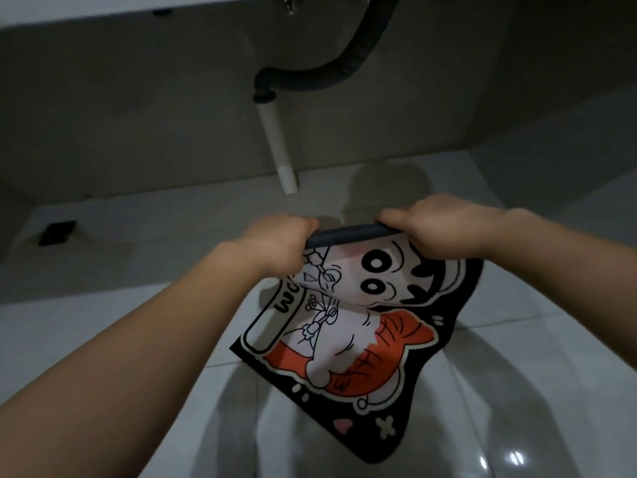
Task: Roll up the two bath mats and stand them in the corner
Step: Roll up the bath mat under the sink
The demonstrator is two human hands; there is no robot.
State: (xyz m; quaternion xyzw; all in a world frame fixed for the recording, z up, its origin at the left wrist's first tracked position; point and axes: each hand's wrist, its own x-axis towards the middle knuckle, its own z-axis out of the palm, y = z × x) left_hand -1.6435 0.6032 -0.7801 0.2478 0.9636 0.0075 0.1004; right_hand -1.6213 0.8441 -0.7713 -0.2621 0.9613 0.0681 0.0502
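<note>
A bath mat (348,339) with a black border and a cartoon print in white and orange lies on the tiled floor in front of me. Its far edge is curled over into a thin dark roll (348,233). My left hand (279,241) grips the left end of that roll. My right hand (444,224) grips the right end. Both hands have their fingers curled over the rolled edge. Only one mat is in view.
A white drain pipe (277,146) comes down to the floor just beyond the mat, joined to a dark corrugated hose (331,74) under a counter. A dark floor drain (57,232) sits at the left. Grey walls meet at the right behind the mat.
</note>
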